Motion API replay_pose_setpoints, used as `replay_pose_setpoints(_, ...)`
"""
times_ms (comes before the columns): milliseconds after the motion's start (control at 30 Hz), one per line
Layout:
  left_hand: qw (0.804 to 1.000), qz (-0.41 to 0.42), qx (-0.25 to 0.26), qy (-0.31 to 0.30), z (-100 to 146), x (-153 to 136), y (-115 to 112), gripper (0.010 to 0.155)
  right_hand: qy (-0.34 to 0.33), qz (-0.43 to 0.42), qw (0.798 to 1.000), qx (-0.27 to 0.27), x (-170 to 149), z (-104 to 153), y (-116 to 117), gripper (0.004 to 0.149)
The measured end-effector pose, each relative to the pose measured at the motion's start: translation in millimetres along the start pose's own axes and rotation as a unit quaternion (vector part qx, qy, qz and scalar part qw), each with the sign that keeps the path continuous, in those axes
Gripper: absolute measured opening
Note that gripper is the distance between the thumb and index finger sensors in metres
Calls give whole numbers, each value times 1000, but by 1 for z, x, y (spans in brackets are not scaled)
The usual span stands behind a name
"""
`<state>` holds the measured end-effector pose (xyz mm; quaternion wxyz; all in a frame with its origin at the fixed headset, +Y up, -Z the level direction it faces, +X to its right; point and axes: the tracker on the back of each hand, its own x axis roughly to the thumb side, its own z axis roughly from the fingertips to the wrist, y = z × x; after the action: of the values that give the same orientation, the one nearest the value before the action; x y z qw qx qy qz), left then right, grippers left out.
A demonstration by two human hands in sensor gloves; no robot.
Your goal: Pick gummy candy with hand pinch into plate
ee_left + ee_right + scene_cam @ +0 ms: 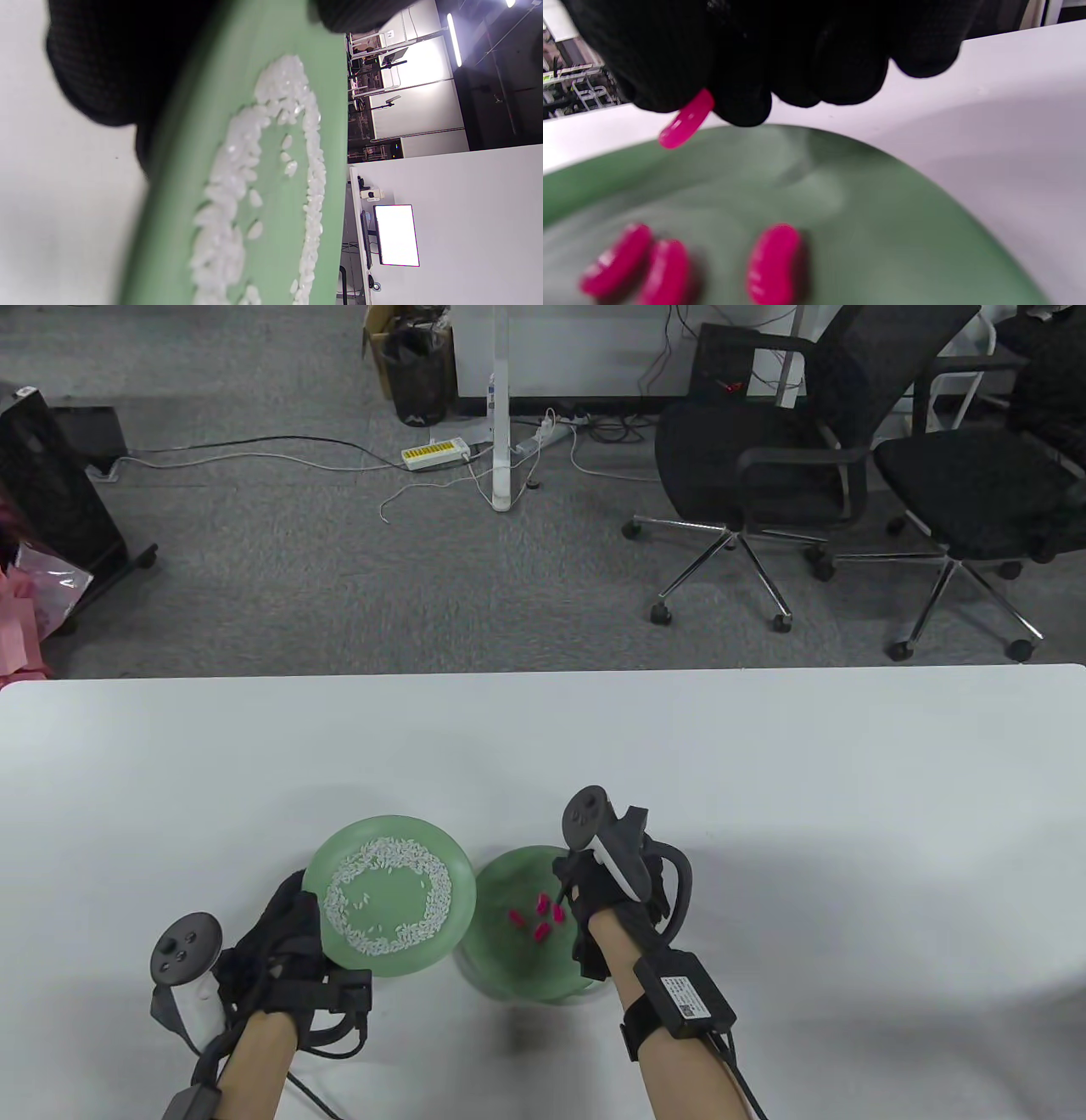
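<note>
Two round green plates sit side by side on the white table in the table view. Your left hand grips the near-left rim of the raised green plate with white rice grains, fingers curled under it, so that plate partly overlaps the lower green plate holding pink gummy candies. Your right hand hovers over the right part of that lower plate, fingertips turned down just right of the loose candies. Whether anything sits between those fingertips cannot be told from here.

From the left wrist view, the rice plate tilts across the frame with your gloved fingers wrapped around its edge; the white grains lie in a ring with a few strays inside. Keep this plate level, or the grains will likely slide.

From the right wrist view, your thumb and forefinger pinch one glossy pink gummy candy by its upper end; most of it hangs free below the grip, above the green plate. Three more candies rest on the plate beneath your fingers. The hold looks shallow, so press gently and evenly; a soft candy may slip or squash.
</note>
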<state>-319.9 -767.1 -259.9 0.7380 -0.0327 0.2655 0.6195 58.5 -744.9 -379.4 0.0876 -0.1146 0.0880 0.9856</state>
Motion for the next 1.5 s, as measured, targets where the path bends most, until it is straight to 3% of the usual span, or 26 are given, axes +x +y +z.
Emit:
replay_pose_setpoints(300,1000,4,5,7,-1,-2,1,60,-32,67,997,-26,5,5,8,40)
replay_pose_setpoints(500,1000,5,15,14,-3,-5,3,60,-39,35,998,-36,-1,9,2,45)
replay_pose_setpoints(700,999,8,21,32,-7,-9,7,61,-52,-12,994,-94,-19,19,-24,52)
replay_pose_setpoints(867,998,19,31,58,-13,-18,13,61,-80,-54,986,-135,-42,28,-39,68)
replay_pose_setpoints(1167,996,16,34,87,-26,-32,17,62,-99,-59,981,-155,-85,42,-41,74)
replay_pose_setpoints(1500,995,-6,33,92,-27,-32,13,62,-105,-67,980,-152,-98,47,-35,75)
